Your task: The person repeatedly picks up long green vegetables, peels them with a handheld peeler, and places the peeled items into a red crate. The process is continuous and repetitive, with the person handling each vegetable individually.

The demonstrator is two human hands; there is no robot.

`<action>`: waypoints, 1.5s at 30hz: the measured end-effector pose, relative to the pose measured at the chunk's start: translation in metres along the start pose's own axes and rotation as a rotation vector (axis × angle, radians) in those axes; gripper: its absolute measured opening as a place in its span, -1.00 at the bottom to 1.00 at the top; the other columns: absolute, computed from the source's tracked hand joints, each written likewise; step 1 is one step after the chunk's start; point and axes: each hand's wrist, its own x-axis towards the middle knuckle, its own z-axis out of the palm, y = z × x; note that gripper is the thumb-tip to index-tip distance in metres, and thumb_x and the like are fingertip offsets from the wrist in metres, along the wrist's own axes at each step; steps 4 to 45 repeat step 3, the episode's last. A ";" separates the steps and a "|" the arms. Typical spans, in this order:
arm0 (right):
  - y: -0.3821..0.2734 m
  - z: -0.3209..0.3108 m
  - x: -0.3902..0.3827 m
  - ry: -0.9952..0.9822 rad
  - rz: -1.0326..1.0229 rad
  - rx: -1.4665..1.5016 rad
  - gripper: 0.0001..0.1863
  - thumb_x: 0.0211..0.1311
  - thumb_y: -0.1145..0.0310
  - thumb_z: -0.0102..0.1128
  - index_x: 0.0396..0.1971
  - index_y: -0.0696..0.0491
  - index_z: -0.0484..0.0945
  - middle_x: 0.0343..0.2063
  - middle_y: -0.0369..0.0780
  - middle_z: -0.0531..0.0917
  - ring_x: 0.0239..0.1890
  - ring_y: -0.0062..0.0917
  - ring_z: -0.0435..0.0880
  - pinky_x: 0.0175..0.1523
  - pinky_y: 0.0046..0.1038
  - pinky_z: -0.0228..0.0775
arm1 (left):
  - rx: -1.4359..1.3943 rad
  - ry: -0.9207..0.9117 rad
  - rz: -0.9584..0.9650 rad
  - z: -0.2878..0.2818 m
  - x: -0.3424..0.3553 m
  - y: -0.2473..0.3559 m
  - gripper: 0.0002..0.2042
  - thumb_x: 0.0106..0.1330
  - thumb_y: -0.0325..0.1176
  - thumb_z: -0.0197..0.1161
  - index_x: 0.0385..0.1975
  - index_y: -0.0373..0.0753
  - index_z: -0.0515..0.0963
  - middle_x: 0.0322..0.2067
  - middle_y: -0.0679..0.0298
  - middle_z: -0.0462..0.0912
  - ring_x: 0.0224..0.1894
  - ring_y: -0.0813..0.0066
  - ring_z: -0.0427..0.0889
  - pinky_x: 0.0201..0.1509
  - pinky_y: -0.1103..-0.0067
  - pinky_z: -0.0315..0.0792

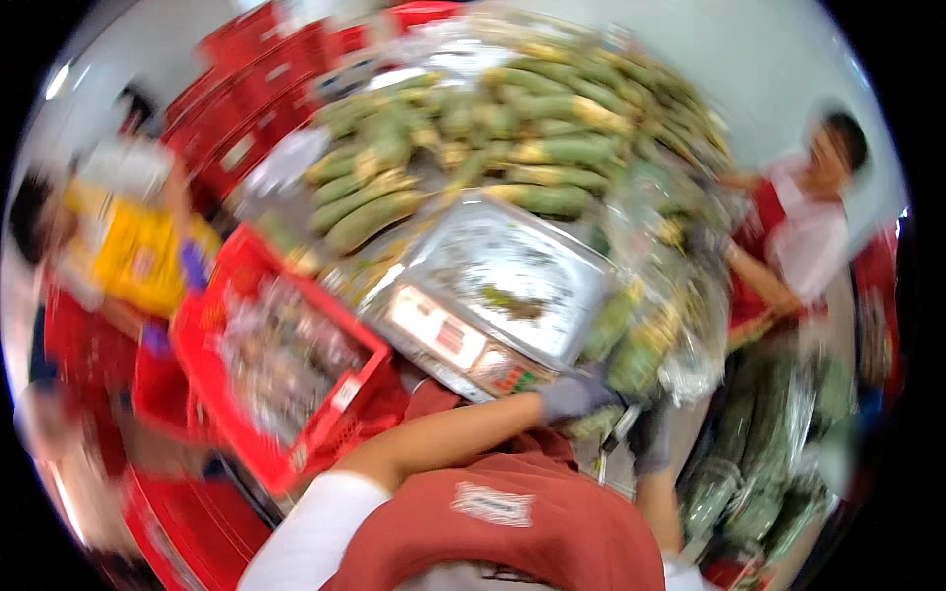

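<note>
My left hand (579, 394), in a grey glove, reaches to the lower right corner of a metal-topped scale (522, 281). Close beside it is my right hand (649, 435), also gloved in grey. Both are at the near end of a clear plastic bag of green and yellow vegetables (639, 360). Motion blur smears the fingers, so their grip cannot be made out. A small pale, shiny thing (621, 426) shows between the hands, too blurred to name. Bits of plant scrap (514, 300) lie on the scale's wet-looking plate.
Long green, yellow-tipped vegetables (567, 150) are heaped beyond the scale. A red crate (281, 463) of bagged produce stands left; stacked red crates (246, 94) rise behind. Bagged green vegetables (744, 448) lie low right. Co-workers stand left, in yellow (138, 246), and right, in red (778, 231).
</note>
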 end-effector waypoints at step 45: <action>0.038 -0.055 0.029 -0.228 0.171 -0.092 -0.35 0.19 -0.15 -0.19 0.09 0.07 0.21 -0.06 -0.22 0.40 -0.02 -0.41 0.36 0.10 -0.39 0.19 | 0.130 0.025 0.129 0.027 0.005 0.010 -0.29 0.07 0.11 0.06 0.13 -0.28 0.15 0.02 -0.01 0.34 -0.08 0.18 0.42 -0.01 0.36 0.28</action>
